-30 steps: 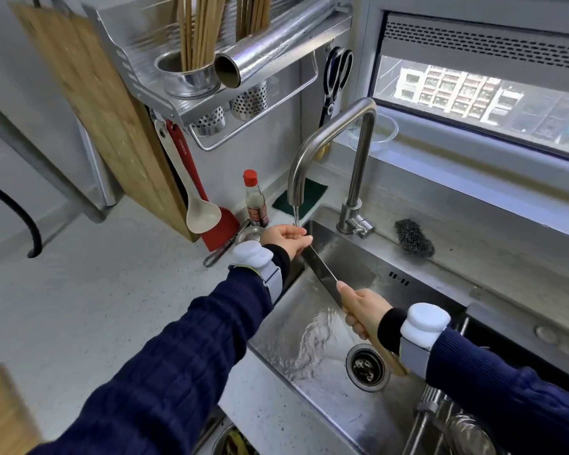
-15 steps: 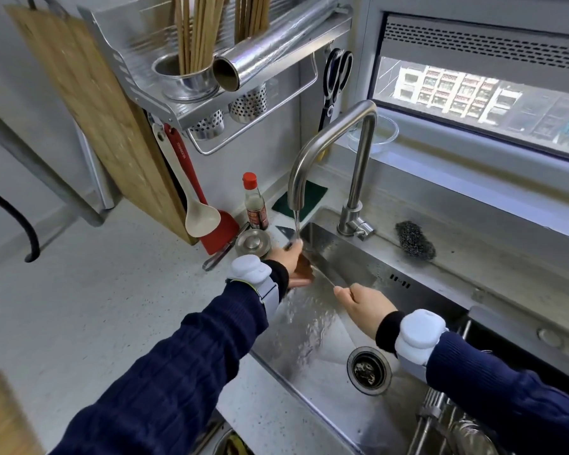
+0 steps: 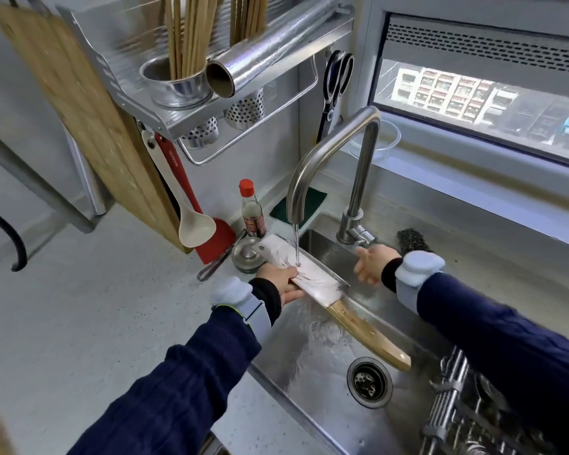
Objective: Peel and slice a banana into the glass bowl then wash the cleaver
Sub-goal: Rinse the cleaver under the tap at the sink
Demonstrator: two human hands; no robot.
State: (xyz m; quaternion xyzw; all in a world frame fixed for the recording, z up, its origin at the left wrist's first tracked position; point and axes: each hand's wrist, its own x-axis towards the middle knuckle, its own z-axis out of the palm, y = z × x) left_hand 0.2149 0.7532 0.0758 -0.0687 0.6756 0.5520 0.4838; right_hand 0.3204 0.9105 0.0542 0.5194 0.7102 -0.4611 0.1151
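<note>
water [image 3: 296, 244] is running from the faucet [image 3: 329, 152] onto the flat blade of the cleaver [image 3: 304, 270], which is lying over the sink [image 3: 329, 418] with its wooden handle pointing toward the drain [image 3: 369, 380]. left hand [image 3: 281, 282] is gripping the blade's near edge, thumb on top. right hand [image 3: 370, 264] is hovering spread and empty beside the faucet base, apart from the cleaver. glass bowl [image 3: 380, 142] is sitting on the window ledge behind the faucet.
</note>
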